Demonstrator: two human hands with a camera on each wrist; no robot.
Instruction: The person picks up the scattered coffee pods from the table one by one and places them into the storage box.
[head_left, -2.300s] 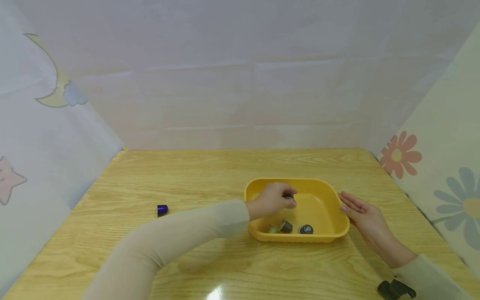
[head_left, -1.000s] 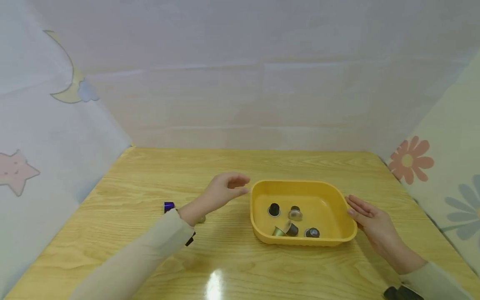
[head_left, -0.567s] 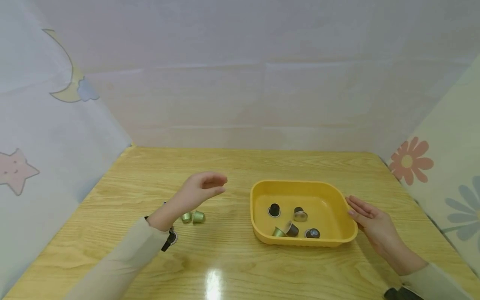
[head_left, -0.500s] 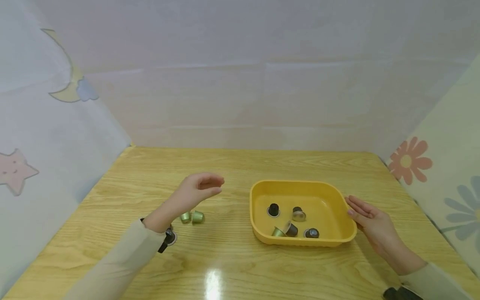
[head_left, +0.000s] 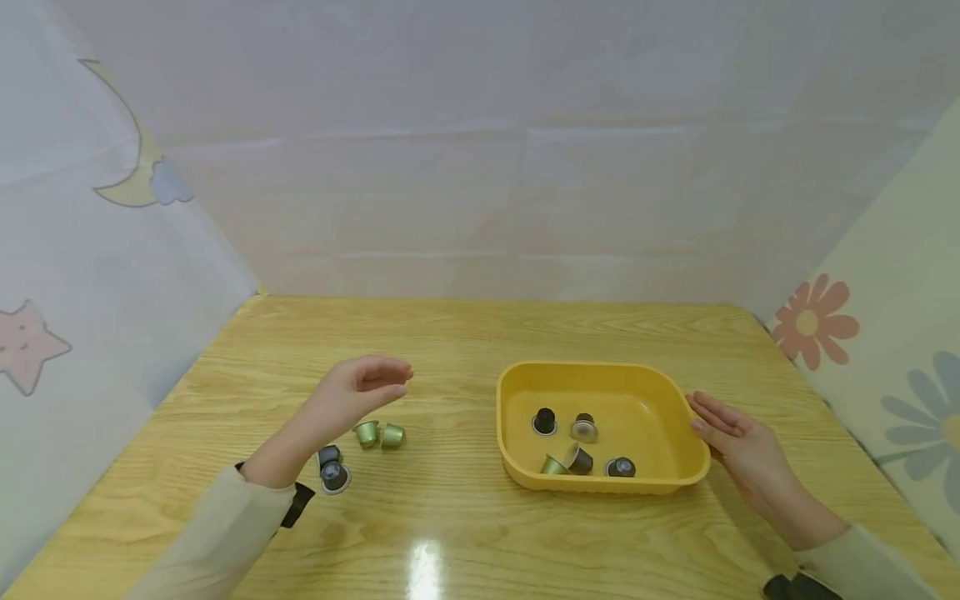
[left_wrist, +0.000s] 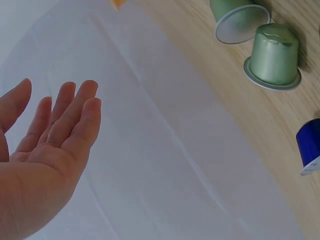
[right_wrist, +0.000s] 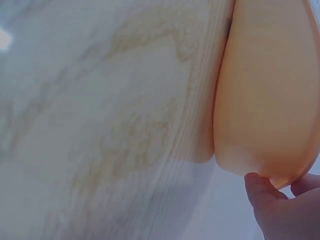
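Fingers [left_wrist: 73, 114] of the left hand [head_left: 339, 402] stood apart from the thumb, empty, near green pods [head_left: 392, 437] towards the table's [head_left: 450, 333] left edge, while the right hand [head_left: 746, 446] touched the tub [head_left: 592, 382] towards the right edge, seemingly steadying it.

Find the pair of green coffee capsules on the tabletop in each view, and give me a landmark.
Head: the green coffee capsules lie left of centre, just below the left hand.
Left wrist: upper right, one cut off by the top edge.
Right wrist: not in it.
Shared landmark: the wooden tabletop, visible in all three.
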